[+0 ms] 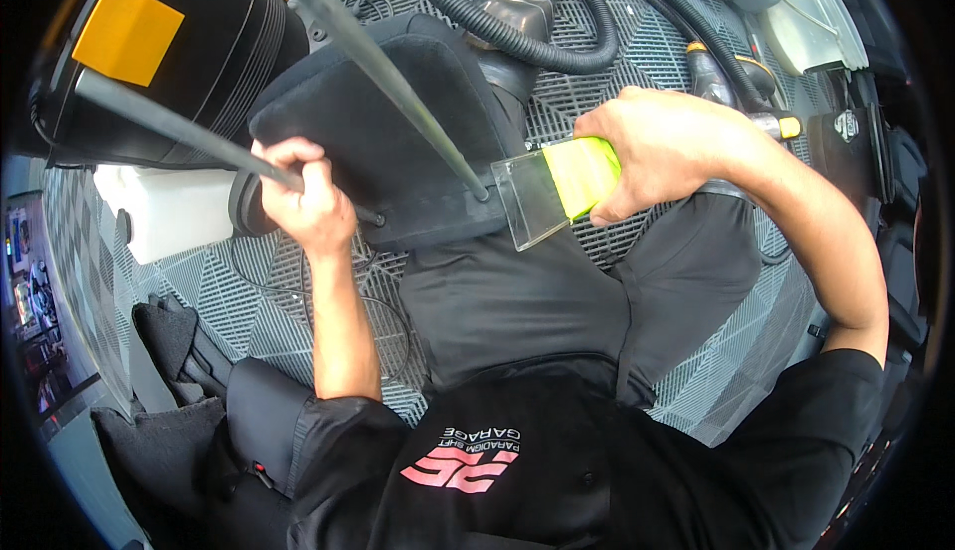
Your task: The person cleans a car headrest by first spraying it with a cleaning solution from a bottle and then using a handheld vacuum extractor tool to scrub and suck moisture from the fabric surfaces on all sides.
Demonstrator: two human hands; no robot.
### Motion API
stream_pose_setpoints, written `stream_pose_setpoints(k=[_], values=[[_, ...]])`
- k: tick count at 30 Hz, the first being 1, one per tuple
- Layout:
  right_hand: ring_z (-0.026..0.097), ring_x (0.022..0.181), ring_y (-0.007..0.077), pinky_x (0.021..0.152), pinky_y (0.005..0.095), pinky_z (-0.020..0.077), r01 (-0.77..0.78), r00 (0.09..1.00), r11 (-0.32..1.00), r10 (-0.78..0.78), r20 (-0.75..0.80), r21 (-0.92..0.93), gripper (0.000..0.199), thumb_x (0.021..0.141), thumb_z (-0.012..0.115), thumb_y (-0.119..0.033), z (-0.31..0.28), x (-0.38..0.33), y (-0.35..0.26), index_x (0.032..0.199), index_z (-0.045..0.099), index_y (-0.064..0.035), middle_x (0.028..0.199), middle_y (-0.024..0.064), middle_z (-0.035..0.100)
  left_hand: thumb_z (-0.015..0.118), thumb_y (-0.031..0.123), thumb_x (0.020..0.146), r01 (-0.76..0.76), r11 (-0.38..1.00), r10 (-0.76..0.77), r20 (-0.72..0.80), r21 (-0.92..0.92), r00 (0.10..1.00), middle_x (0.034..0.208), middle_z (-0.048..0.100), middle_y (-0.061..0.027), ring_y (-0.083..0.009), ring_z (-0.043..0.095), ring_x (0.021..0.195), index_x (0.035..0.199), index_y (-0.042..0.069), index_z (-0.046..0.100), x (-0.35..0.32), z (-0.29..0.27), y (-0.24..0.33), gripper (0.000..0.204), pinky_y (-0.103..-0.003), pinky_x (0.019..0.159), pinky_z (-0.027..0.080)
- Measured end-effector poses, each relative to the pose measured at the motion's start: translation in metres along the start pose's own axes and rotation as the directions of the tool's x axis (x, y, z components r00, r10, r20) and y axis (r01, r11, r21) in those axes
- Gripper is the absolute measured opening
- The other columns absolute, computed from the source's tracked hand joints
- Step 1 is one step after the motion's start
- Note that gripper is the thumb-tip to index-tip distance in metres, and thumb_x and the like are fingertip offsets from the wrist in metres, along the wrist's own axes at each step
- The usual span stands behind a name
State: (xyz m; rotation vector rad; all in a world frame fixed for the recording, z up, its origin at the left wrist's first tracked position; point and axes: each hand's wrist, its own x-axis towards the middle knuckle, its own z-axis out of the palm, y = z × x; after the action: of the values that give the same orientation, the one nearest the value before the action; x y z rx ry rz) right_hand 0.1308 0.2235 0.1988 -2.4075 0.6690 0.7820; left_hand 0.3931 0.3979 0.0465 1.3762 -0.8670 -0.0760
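A black fabric headrest (418,83) with two metal posts lies tilted over my lap, its posts pointing up and to the left. My left hand (310,197) is closed around the left post (189,132), close to where it enters the headrest. The other post (388,83) rises free, with no hand on it. In my right hand (657,147) is a clear plastic suction nozzle (532,202) with a bright yellow-green band. The nozzle's wide, flat end is at the right edge of the headrest's underside, beside the free post. Whether it touches the fabric I cannot tell.
A black drum-shaped machine (214,63) with a yellow latch stands at upper left, above a white container (169,212). Black ribbed hose (600,38) loops across the grid floor (269,326). A translucent bucket (818,28) is at upper right. Dark carpet pieces (164,441) lie lower left.
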Motion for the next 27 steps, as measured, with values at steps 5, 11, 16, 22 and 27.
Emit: stream_pose_setpoints(k=[5, 11, 16, 22, 27], values=[[0.074, 0.080, 0.0344, 0.075, 0.0433, 0.0590, -0.047, 0.999, 0.999, 0.048, 0.016, -0.016, 0.053, 0.067, 0.088, -0.037, 0.005, -0.004, -0.007, 0.101, 0.071, -0.0011, 0.080, 0.0168, 0.074, 0.053, -0.013, 0.079, -0.034, 0.999, 0.035, 0.148, -0.009, 0.988, 0.092, 0.054, -0.0026, -0.0081, 0.050, 0.076, 0.085, 0.001, 0.060, 0.021, 0.006, -0.013, 0.017, -0.024, 0.078, 0.038], [0.074, 0.080, 0.0342, 0.076, 0.0443, 0.0599, 0.010, 0.998, 0.998, -0.013, -0.063, -0.054, 0.050, 0.070, 0.084, -0.041, 0.014, 0.000, -0.008, 0.102, 0.072, -0.0046, 0.082, 0.0158, 0.074, 0.057, -0.007, 0.083, -0.117, 0.993, 0.118, 0.199, -0.016, 0.973, 0.076, 0.058, 0.0031, -0.0048, 0.050, 0.062, 0.086, 0.002, 0.063, 0.035, 0.030, -0.002, 0.011, -0.044, 0.124, 0.023], [0.075, 0.081, 0.0333, 0.078, 0.0445, 0.0599, 0.016, 0.998, 0.997, -0.021, -0.063, -0.077, 0.048, 0.071, 0.081, -0.043, 0.018, 0.009, -0.010, 0.103, 0.073, -0.0072, 0.084, 0.0150, 0.075, 0.060, -0.005, 0.083, 0.023, 0.987, 0.025, 0.293, -0.158, 0.956, 0.067, 0.055, 0.0058, -0.0043, 0.049, 0.061, 0.083, 0.004, 0.064, 0.049, 0.038, -0.011, 0.009, -0.045, 0.124, 0.025], [0.075, 0.083, 0.0334, 0.079, 0.0445, 0.0598, 0.028, 0.999, 0.993, -0.033, -0.042, -0.112, 0.049, 0.071, 0.081, -0.043, 0.015, 0.019, -0.013, 0.103, 0.072, -0.0061, 0.085, 0.0155, 0.075, 0.056, -0.004, 0.084, 0.121, 0.976, -0.047, 0.370, -0.181, 0.928, 0.066, 0.051, 0.0070, -0.0008, 0.042, 0.055, 0.085, 0.002, 0.065, 0.056, 0.047, -0.013, 0.012, -0.020, 0.047, 0.029], [0.074, 0.078, 0.0351, 0.076, 0.0451, 0.0590, -0.036, 0.990, 0.993, 0.020, -0.137, -0.112, 0.049, 0.066, 0.084, -0.042, 0.024, 0.018, 0.003, 0.095, 0.070, -0.0043, 0.076, 0.0157, 0.073, 0.055, -0.006, 0.083, 0.093, 0.995, -0.077, 0.262, -0.046, 0.962, 0.072, 0.050, 0.0056, -0.0021, 0.043, 0.059, 0.087, 0.003, 0.064, 0.043, 0.043, -0.002, 0.013, -0.020, 0.054, 0.035]])
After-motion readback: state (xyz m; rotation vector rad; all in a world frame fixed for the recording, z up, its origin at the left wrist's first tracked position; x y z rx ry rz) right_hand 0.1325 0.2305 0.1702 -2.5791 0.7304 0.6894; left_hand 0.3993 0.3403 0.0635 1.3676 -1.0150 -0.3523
